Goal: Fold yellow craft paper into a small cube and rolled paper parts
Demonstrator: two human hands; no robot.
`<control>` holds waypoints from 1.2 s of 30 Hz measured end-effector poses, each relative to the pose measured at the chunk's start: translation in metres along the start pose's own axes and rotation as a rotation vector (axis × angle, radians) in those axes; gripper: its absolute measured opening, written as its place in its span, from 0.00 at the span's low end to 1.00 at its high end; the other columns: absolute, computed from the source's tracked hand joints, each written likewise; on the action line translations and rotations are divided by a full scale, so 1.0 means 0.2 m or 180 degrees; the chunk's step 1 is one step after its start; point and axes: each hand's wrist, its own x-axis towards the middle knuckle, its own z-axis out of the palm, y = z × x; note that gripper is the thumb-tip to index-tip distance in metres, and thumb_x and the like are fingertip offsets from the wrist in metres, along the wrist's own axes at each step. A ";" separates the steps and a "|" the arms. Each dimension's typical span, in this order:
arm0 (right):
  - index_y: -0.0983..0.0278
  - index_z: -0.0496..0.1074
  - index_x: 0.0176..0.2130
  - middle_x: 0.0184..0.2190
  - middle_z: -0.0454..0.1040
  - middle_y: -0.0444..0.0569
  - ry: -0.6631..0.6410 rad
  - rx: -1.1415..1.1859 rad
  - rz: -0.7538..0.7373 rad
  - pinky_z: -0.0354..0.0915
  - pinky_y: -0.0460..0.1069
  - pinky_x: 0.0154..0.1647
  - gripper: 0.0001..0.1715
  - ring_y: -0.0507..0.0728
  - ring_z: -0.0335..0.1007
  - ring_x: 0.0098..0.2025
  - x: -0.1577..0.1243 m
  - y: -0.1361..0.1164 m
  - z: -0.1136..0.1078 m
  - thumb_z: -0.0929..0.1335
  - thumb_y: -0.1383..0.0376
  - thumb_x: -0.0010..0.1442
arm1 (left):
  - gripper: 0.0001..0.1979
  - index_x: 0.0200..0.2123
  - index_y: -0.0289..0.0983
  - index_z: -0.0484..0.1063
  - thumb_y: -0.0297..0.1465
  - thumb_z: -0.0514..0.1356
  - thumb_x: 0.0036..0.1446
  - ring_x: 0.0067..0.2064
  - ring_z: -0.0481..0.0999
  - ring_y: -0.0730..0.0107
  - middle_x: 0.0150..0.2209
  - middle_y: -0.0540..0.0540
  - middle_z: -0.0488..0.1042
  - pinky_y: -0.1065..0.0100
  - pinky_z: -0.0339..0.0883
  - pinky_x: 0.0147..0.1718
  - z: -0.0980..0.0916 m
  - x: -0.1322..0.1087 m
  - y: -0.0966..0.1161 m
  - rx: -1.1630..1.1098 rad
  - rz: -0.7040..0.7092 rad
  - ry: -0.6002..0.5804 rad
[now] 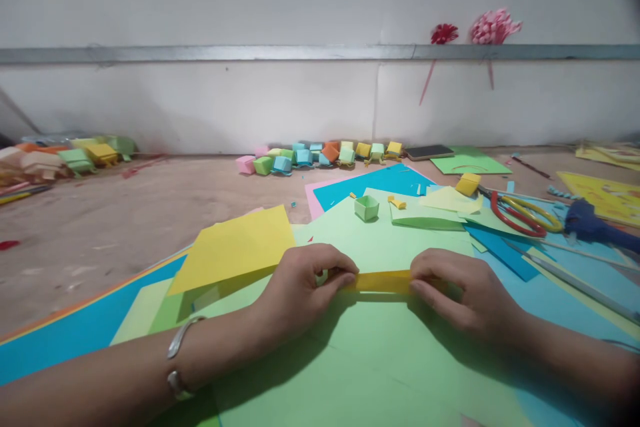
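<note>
A narrow yellow-orange paper strip [384, 281] is stretched level between my two hands, just above a large light green sheet [350, 360]. My left hand [313, 283], with a silver bracelet on its wrist, pinches the strip's left end between thumb and fingers. At the other end my right hand [463, 290] pinches it the same way, its fingertips covering that end. Beyond the strip sits a small open green paper box [367, 208]. Left of it lies a yellow sheet [240, 247], close to my left hand.
Red-handled scissors [515, 217] lie at the right beside a dark blue tool [600, 227] and a long grey blade-like tool [585, 283]. Several small folded paper pieces [304, 158] line the wall, with more [75, 159] at far left. A black flat object [429, 152] lies at the back.
</note>
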 end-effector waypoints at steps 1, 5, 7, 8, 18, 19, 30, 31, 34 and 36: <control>0.63 0.70 0.32 0.27 0.74 0.45 -0.0003 -0.0064 0.0054 0.65 0.46 0.29 0.08 0.51 0.69 0.28 0.00 0.00 0.00 0.64 0.69 0.62 | 0.07 0.29 0.36 0.78 0.23 0.60 0.56 0.27 0.73 0.74 0.27 0.50 0.79 0.72 0.64 0.27 0.00 0.00 0.00 0.0027 0.0016 -0.0013; 0.64 0.71 0.38 0.30 0.77 0.45 0.0052 -0.0239 0.0162 0.66 0.45 0.30 0.06 0.51 0.72 0.29 -0.01 0.01 0.00 0.64 0.69 0.62 | 0.08 0.30 0.36 0.77 0.23 0.58 0.57 0.26 0.71 0.75 0.27 0.50 0.78 0.73 0.62 0.26 0.00 0.01 -0.01 0.0188 0.0106 -0.0079; 0.64 0.73 0.41 0.32 0.78 0.47 0.0034 -0.0266 0.0093 0.66 0.45 0.32 0.09 0.52 0.73 0.31 -0.01 0.01 0.00 0.64 0.69 0.62 | 0.08 0.30 0.36 0.77 0.22 0.58 0.57 0.26 0.70 0.75 0.27 0.50 0.78 0.73 0.62 0.27 0.00 0.01 -0.02 0.0278 0.0090 -0.0139; 0.64 0.73 0.41 0.32 0.78 0.47 -0.0011 -0.0268 0.0066 0.66 0.45 0.32 0.09 0.52 0.73 0.31 -0.01 0.02 0.00 0.64 0.69 0.63 | 0.08 0.30 0.36 0.76 0.22 0.58 0.56 0.26 0.70 0.75 0.27 0.50 0.78 0.73 0.62 0.27 0.00 0.01 -0.02 0.0323 0.0070 -0.0170; 0.64 0.71 0.30 0.25 0.73 0.45 -0.0222 -0.0279 0.0203 0.60 0.46 0.28 0.11 0.51 0.66 0.27 0.01 -0.01 0.00 0.62 0.69 0.63 | 0.08 0.29 0.36 0.73 0.22 0.55 0.58 0.29 0.70 0.71 0.27 0.49 0.75 0.72 0.61 0.29 0.00 0.01 -0.01 0.0547 -0.0127 -0.0503; 0.64 0.70 0.29 0.25 0.72 0.45 -0.0228 -0.0304 0.0185 0.60 0.46 0.28 0.12 0.51 0.65 0.27 0.01 -0.01 0.00 0.62 0.70 0.63 | 0.08 0.29 0.36 0.73 0.22 0.55 0.58 0.29 0.70 0.71 0.27 0.49 0.74 0.72 0.61 0.29 0.00 0.01 -0.01 0.0548 -0.0139 -0.0530; 0.64 0.67 0.27 0.23 0.68 0.46 -0.0403 -0.0676 0.0207 0.56 0.47 0.26 0.12 0.53 0.61 0.26 0.02 -0.02 0.02 0.62 0.71 0.62 | 0.08 0.30 0.36 0.73 0.23 0.55 0.59 0.32 0.70 0.70 0.31 0.48 0.72 0.71 0.63 0.31 0.02 0.02 -0.01 0.0722 -0.0144 -0.0664; 0.64 0.66 0.27 0.23 0.68 0.47 -0.0414 -0.0727 0.0199 0.56 0.47 0.26 0.12 0.53 0.61 0.26 0.01 -0.01 0.02 0.62 0.71 0.62 | 0.09 0.30 0.36 0.73 0.24 0.54 0.59 0.32 0.71 0.70 0.31 0.48 0.72 0.71 0.63 0.31 0.02 0.02 -0.01 0.0775 -0.0107 -0.0651; 0.63 0.65 0.28 0.24 0.68 0.47 -0.0403 -0.0834 0.0158 0.57 0.47 0.26 0.12 0.53 0.61 0.26 0.01 -0.01 0.03 0.61 0.72 0.62 | 0.09 0.29 0.36 0.72 0.23 0.54 0.59 0.31 0.70 0.70 0.31 0.48 0.71 0.71 0.63 0.30 0.03 0.02 -0.01 0.0907 -0.0050 -0.0714; 0.63 0.65 0.29 0.25 0.69 0.46 -0.0362 -0.0868 0.0170 0.57 0.46 0.26 0.10 0.53 0.61 0.26 0.00 -0.01 0.03 0.61 0.72 0.62 | 0.07 0.31 0.36 0.72 0.22 0.55 0.58 0.32 0.70 0.70 0.30 0.49 0.71 0.71 0.63 0.30 0.03 0.02 -0.01 0.0960 -0.0025 -0.0693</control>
